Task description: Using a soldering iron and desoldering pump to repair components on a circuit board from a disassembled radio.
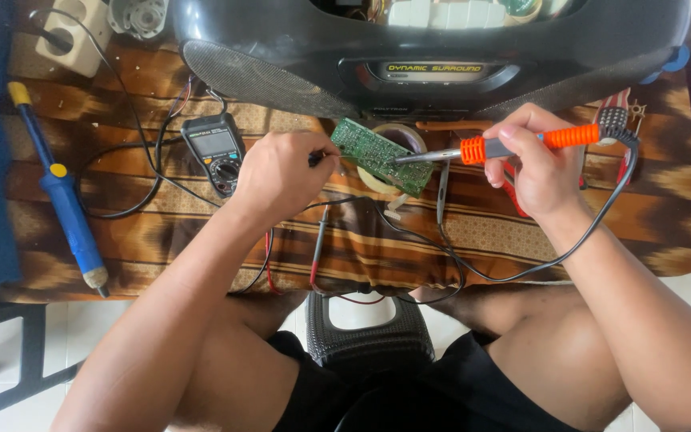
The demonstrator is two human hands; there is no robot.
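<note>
My right hand [539,164] grips an orange-handled soldering iron [513,144], its metal tip touching a green circuit board [377,154]. The board rests tilted on a roll of tape [405,138] on the brown patterned cloth [473,232]. My left hand [281,174] is closed by the board's left edge, pinching a small dark thing that I cannot make out. The iron's black cord [569,248] loops down over the table's front edge.
A black multimeter [216,150] with red and black leads lies left of my left hand. A blue desoldering pump [61,192] lies far left. A white power strip [73,32] sits at the back left. A large black speaker unit [441,48] fills the back.
</note>
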